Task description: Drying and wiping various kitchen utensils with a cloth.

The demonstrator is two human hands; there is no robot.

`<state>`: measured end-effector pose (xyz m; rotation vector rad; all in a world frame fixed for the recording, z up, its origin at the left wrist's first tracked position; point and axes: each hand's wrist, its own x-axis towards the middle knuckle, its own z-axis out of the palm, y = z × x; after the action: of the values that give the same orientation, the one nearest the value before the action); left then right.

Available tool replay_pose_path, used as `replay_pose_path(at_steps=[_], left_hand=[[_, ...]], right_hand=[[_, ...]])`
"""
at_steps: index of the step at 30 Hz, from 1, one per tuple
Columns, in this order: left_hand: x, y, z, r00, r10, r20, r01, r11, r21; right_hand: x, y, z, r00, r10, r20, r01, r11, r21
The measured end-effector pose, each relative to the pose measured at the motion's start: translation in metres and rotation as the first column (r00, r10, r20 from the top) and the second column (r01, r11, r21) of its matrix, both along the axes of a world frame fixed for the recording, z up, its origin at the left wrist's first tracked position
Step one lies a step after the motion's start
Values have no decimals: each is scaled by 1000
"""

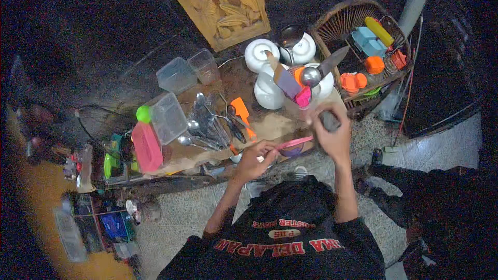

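My left hand [255,160] is shut on one end of a slim pink plastic utensil [297,142], held low over the near edge of the wooden table. Its other end reaches toward my right hand [334,134], which is blurred and curled into a ring; a dark grey patch shows inside the curl, and I cannot tell if it is an object. Just beyond that hand stands a bunch of upright utensils: a knife [334,61], a round metal ladle [311,76], a flat turner [287,79] and a bright pink piece [303,96]. Their holder is mostly hidden.
White upturned bowls [269,92] stand behind the utensils. A wicker basket [325,19] holds orange-lidded containers. Metal spoons [193,125], an orange spatula [241,111], clear plastic boxes [169,118] and a pink container [146,147] lie leftward. Another person's dark-clothed legs [393,198] are at right.
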<state>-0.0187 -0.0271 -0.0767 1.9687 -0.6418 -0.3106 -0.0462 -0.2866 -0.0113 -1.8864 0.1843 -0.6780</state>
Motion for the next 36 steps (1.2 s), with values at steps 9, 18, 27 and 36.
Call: replay_pose_path(at_steps=[9, 18, 27, 36], left_hand=[[-20, 53, -18, 971, 238, 17, -238, 969, 62], [-20, 78, -40, 935, 351, 57, -347, 935, -69], [-31, 74, -35, 933, 334, -135, -345, 936, -68], [-22, 65, -37, 951, 254, -176, -278, 953, -123]], right_hand=[[36, 83, -98, 767, 433, -473, -576, 790, -210], [66, 146, -117, 817, 200, -541, -513, 681, -523], [71, 133, -110, 843, 208, -496, -422, 827, -372], [54, 100, -83, 945, 221, -242, -260, 955, -144]])
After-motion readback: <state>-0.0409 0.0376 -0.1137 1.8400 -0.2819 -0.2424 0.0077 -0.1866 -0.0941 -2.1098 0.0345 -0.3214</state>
